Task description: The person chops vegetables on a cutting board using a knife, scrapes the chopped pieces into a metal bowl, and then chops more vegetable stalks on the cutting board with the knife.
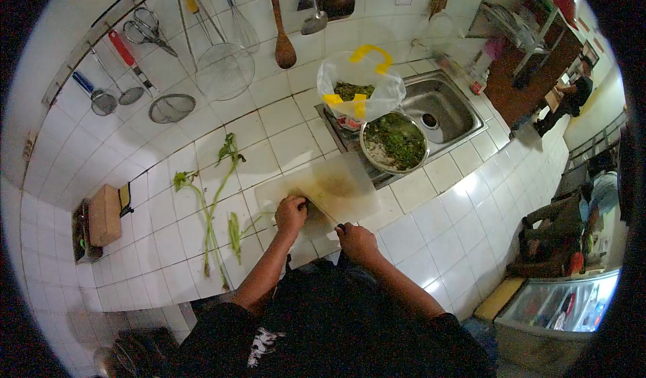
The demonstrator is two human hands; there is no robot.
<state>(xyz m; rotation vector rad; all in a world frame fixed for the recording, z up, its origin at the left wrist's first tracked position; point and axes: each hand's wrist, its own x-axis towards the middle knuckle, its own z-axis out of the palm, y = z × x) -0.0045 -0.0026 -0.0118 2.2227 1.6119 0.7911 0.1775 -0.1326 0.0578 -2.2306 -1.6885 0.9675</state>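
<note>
My right hand [358, 242] is closed round the dark handle of a knife [323, 210], whose blade runs up and left across a pale cutting board [356, 183]. On the board's left part, my left hand [291, 214] is closed near the blade's far end; what its fingers press is too small to name. A thin green stem [254, 224] reaches from beside this hand to the left. Long leafy stalks [214, 210] and a shorter green piece [234, 237] lie on the white tiles. Right of the board stands a metal bowl [393, 142] of chopped greens.
A plastic bag [360, 85] with greens stands behind the bowl, near a steel sink [437, 109]. Strainers, scissors [149, 31] and a wooden spoon [284, 48] hang on the wall. A brown box [104, 214] is at left; people [575, 92] are at far right.
</note>
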